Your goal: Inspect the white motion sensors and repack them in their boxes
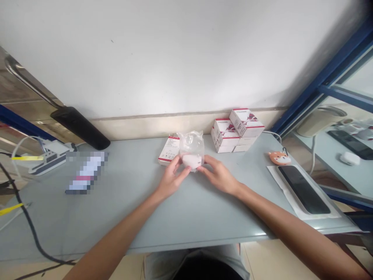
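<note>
Holds a white rounded device (191, 160), sealed or wrapped in a clear plastic bag (192, 142), near the middle of a grey tabletop (186, 217). Grasps it from both sides, with the fingertips of the left hand (170, 179) and the right hand (220, 175) pressed to the bag; cannot tell whether resting it on the surface. Has just behind the left hand a flat red-and-white carton (169, 148). Shows, farther right against the wall (175, 58), stacked white-and-red boxes (225, 130). Includes, toward the right edge, an orange animal-face case (279, 158) and a dark-screened smartphone (304, 189) on a white sheet (282, 184). Shows at far left a pixelated slab (86, 173), a white power strip (52, 158) and a black elongated head (81, 126) on a bent metal tube (30, 84).
</note>
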`<state>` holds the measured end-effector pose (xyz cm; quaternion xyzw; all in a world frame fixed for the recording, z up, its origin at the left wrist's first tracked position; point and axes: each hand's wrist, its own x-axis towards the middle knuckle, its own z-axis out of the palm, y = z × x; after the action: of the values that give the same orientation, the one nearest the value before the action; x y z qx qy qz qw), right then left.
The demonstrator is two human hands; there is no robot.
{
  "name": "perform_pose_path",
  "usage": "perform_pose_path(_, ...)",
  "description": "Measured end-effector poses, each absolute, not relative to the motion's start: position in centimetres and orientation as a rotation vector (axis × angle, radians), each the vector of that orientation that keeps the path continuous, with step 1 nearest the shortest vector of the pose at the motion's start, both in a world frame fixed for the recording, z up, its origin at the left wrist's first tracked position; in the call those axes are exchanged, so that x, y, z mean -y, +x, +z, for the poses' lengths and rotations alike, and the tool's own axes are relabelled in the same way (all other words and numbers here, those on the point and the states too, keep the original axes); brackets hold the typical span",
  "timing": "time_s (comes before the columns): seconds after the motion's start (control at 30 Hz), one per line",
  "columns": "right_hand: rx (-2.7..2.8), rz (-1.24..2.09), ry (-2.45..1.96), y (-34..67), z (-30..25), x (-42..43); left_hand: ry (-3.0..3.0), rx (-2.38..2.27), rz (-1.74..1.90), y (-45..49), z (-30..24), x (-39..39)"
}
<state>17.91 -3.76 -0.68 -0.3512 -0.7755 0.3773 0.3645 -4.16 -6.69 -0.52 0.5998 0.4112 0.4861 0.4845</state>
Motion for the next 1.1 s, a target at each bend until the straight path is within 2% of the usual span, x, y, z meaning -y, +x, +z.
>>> perform_pose_path(0.37, 2.045, 1.081, -0.875, 18.5, -1.2, 2.7, 1.567, -1.16, 1.031, -4.4, -2.6, 5.7)
perform_pose_path(0.63, 2.33, 0.638, -0.959, 18.5, -2.1, 2.8, 1.501, -1.051, 1.135, -3.9, -1.0, 6.3)
perform_pose_path(1.1, 2.345, 0.631, -0.997, 18.4, -2.2, 2.9, 1.497, -1.307, 1.021, -3.8, -2.6, 6.1)
